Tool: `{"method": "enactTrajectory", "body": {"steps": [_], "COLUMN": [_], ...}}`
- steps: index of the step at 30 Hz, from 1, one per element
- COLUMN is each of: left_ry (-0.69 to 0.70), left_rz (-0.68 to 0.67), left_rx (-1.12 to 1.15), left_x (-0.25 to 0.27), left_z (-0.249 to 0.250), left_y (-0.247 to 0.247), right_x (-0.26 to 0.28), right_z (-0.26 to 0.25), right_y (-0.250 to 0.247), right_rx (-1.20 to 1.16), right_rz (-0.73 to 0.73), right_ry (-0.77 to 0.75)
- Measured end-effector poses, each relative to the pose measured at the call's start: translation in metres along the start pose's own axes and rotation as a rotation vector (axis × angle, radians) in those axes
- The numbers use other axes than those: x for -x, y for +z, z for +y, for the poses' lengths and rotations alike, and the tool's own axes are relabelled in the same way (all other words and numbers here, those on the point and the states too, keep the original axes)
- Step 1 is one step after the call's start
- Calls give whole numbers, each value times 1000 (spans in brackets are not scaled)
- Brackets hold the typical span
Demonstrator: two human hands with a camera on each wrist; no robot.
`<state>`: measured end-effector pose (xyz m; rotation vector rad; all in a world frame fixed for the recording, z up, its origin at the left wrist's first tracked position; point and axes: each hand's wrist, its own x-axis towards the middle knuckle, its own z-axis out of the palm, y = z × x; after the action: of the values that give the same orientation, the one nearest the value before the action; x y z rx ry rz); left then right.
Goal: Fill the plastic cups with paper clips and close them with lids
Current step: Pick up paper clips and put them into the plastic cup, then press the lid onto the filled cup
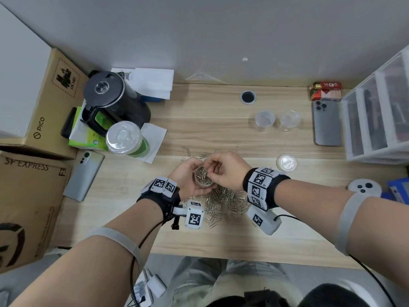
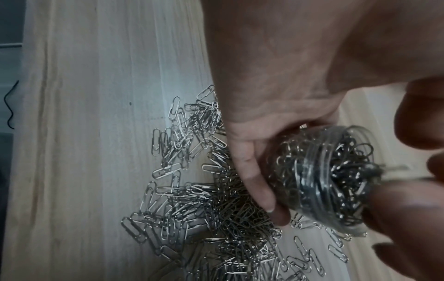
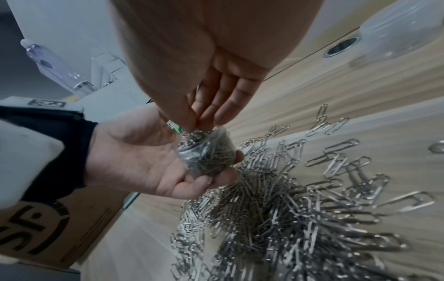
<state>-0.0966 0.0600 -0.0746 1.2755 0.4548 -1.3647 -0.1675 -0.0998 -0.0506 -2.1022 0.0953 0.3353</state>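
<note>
My left hand (image 1: 192,176) holds a small clear plastic cup (image 1: 204,177) in its curled fingers, just above the table. The cup (image 2: 324,180) is packed with silver paper clips up to its mouth. My right hand (image 1: 213,170) hovers over that mouth, and its fingertips (image 3: 200,119) pinch together on clips at the top of the cup (image 3: 207,152). A big loose pile of paper clips (image 1: 223,203) lies on the wooden table under both hands. Two empty clear cups (image 1: 265,120) (image 1: 290,119) stand at the back right. A round clear lid (image 1: 286,162) lies to the right of my right wrist.
A black kettle (image 1: 115,100) and a lidded green drink cup (image 1: 125,138) stand at the left beside cardboard boxes (image 1: 42,103). Phones lie at left (image 1: 83,176) and right (image 1: 327,122). Plastic drawers (image 1: 378,111) fill the right side, with a white controller (image 1: 364,188) below them.
</note>
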Motion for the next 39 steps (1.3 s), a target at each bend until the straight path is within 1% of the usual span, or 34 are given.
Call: {"method": "enactTrajectory", "body": {"steps": [3, 5, 9, 10, 15, 19, 22, 24, 29, 31, 33, 39], "left_ry": [12, 19, 57, 54, 47, 33, 19, 26, -1, -15, -20, -44], "left_rz": [10, 1, 20, 19, -19, -17, -20, -45, -66, -79, -91, -104], "left_rx": [-2, -26, -96, -92, -87, -94, -127, -188, -247, -272, -277, -267], "left_x": [-1, 0, 0, 0, -2, -7, -16, -22, -36, -42, -45, -47], "left_z": [-1, 0, 2, 2, 3, 5, 8, 10, 12, 11, 11, 9], "left_y": [0, 1, 1, 1, 7, 20, 35, 47, 83, 93, 100, 101], "right_x": [-1, -2, -4, -4, -1, 9, 26, 38, 69, 78, 84, 79], "right_z": [-9, -10, 0, 3, 12, 27, 47, 61, 93, 104, 114, 130], "right_y": [6, 7, -2, -5, -10, -16, -32, -45, -67, -71, -71, -69], "right_rx": [-115, -140, -19, -3, -16, 29, 121, 183, 309, 324, 313, 361], "right_rz": [-37, -6, 155, 171, 108, 204, 323, 359, 330, 326, 318, 277], "right_ry": [9, 14, -7, 2, 46, 94, 199, 298, 646, 735, 768, 758]}}
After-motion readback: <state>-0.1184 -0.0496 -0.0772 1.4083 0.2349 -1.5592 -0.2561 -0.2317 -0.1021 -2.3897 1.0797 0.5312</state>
